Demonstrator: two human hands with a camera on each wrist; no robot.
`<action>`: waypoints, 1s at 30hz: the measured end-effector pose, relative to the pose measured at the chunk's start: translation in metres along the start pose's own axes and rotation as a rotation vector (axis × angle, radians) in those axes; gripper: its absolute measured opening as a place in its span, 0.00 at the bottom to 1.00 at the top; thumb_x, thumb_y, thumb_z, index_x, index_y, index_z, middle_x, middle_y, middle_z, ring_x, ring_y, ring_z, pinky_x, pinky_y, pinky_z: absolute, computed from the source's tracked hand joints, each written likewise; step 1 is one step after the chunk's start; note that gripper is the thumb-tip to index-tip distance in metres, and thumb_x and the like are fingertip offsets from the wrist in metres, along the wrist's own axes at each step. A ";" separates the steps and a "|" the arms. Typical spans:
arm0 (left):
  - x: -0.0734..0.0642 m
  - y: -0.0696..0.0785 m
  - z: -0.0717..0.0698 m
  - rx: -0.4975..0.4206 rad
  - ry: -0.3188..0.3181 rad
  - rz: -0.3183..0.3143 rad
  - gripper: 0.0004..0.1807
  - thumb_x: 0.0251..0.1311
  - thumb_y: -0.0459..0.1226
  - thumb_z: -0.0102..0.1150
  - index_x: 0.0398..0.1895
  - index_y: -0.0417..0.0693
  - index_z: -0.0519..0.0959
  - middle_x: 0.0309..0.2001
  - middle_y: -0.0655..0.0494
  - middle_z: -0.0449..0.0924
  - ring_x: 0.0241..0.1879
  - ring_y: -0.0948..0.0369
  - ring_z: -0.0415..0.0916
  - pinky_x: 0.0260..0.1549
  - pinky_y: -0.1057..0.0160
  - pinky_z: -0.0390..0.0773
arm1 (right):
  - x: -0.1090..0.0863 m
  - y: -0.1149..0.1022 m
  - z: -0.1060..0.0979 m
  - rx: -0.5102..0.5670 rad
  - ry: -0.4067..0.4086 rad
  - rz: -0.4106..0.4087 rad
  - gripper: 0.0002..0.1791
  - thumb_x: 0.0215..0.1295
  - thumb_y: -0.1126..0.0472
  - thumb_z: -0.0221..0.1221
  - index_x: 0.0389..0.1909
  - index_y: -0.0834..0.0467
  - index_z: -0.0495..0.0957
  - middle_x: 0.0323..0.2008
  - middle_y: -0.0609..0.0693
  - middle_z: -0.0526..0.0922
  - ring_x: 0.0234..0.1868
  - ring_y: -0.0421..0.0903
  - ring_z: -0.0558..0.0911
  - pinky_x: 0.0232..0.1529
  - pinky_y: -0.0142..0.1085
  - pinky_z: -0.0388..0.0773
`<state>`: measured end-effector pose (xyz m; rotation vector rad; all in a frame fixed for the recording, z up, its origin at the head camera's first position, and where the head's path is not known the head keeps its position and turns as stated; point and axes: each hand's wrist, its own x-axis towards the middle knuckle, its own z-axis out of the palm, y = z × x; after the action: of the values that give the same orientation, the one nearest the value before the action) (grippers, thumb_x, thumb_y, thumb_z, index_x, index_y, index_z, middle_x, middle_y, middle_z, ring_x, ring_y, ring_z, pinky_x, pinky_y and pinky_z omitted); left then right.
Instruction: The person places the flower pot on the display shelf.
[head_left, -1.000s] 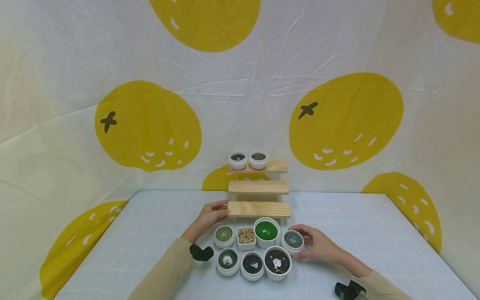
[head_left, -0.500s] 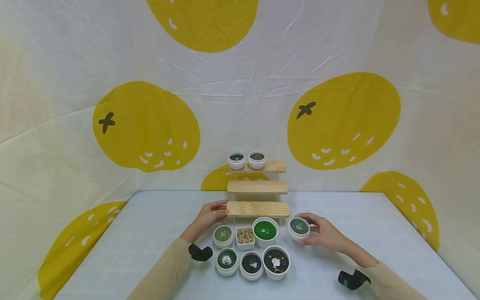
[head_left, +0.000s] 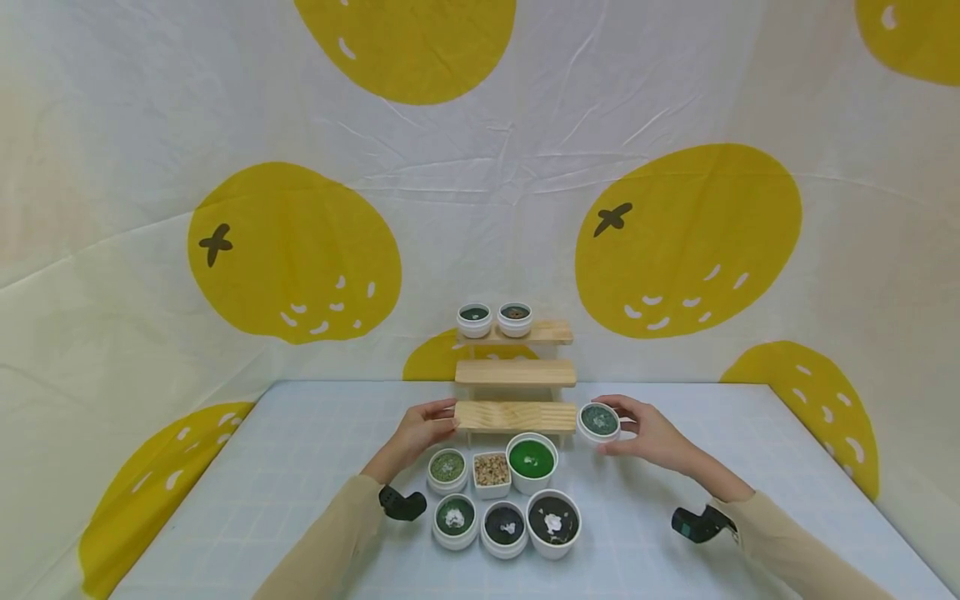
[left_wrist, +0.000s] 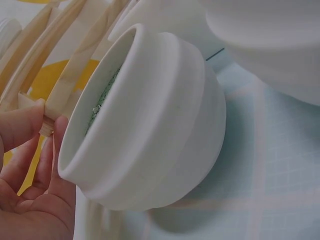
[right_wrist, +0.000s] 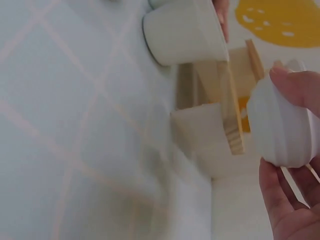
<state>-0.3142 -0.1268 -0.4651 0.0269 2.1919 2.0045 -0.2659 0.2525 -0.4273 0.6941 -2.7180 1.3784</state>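
Teal-filled pot [head_left: 599,419] | between right fingers [right_wrist: 272,192] and thumb [right_wrist: 300,90], clamped | left fingers [left_wrist: 59,137] pinching shelf [head_left: 516,416]

The left wrist view's edges cut off your left hand [left_wrist: 37,202] and a white pot [left_wrist: 270,45]. In the right wrist view, your right hand [right_wrist: 297,220] runs off the edge, the held pot [right_wrist: 280,127] hides its contents, and the tablecloth [right_wrist: 95,130] is partly blurred.

Holds green-topped white pot [head_left: 600,421] in right hand [head_left: 651,435], just beside right end of lowest wooden board [head_left: 516,417]; grips its left end with left hand [head_left: 417,432]. In front, 6 white containers [head_left: 532,461] in 2 rows on pale table [head_left: 300,433]. On top board [head_left: 551,332], 2 small pots [head_left: 514,327].
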 end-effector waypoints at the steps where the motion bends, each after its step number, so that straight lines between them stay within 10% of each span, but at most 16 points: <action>1: 0.000 0.000 0.000 0.001 0.002 -0.005 0.25 0.59 0.28 0.60 0.61 0.37 0.73 0.53 0.37 0.78 0.38 0.62 0.81 0.42 0.63 0.85 | 0.002 -0.001 -0.001 -0.002 -0.001 0.004 0.37 0.49 0.61 0.72 0.61 0.63 0.69 0.56 0.59 0.77 0.52 0.47 0.76 0.57 0.46 0.78; 16: -0.004 0.000 -0.005 -0.008 -0.065 0.063 0.27 0.57 0.32 0.64 0.61 0.35 0.73 0.50 0.39 0.80 0.38 0.62 0.81 0.42 0.63 0.85 | 0.026 -0.009 -0.004 -0.009 0.043 0.026 0.38 0.51 0.57 0.72 0.63 0.63 0.68 0.58 0.61 0.76 0.56 0.57 0.76 0.58 0.51 0.77; 30: 0.000 0.001 0.001 0.012 0.005 0.001 0.25 0.59 0.28 0.59 0.62 0.36 0.72 0.54 0.36 0.78 0.37 0.63 0.80 0.43 0.59 0.85 | 0.050 -0.023 -0.016 -0.023 0.104 0.079 0.39 0.54 0.56 0.70 0.65 0.62 0.66 0.60 0.62 0.73 0.55 0.58 0.75 0.59 0.53 0.76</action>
<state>-0.3141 -0.1261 -0.4647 0.0241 2.2071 1.9944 -0.3045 0.2339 -0.3894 0.5039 -2.7017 1.3554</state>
